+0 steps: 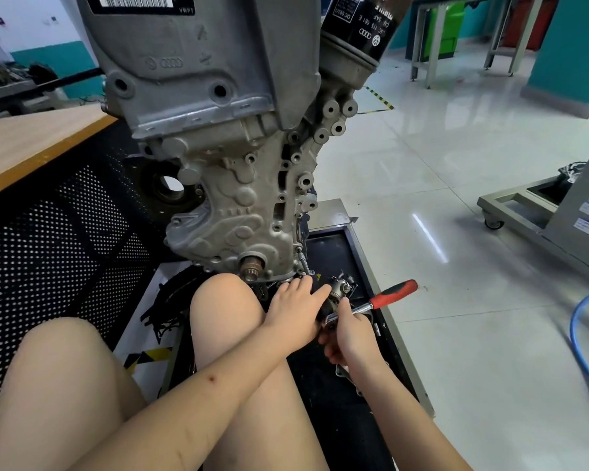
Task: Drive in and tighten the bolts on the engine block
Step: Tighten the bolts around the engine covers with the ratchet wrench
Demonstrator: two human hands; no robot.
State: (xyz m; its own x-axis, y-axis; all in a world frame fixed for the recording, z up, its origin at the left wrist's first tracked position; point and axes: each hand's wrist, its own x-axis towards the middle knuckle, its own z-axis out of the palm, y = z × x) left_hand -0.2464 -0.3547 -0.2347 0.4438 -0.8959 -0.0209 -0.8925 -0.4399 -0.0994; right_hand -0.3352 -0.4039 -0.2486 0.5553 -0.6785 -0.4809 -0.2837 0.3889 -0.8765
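Person is sitting low w/ knees up, right under the engine block, which is hanging inverted on a stand; oil filter is pointing up-right. Working zone is at the block's bottom edge, so both hands are reaching down there, just above the black tray.

Left hand is resting over a small metal fitting, fingers fairly straight and touching it, prob. steadying the socket end so it isn't slipping off. Right hand is gripping the ratchet near its head, fingers curled round the shank; red handle is sticking out free to the right, likely b/c quick spin-in needs little leverage. Bolt itself is hidden by the hands; can't tell how far in. Wooden bench is sitting off to the left.
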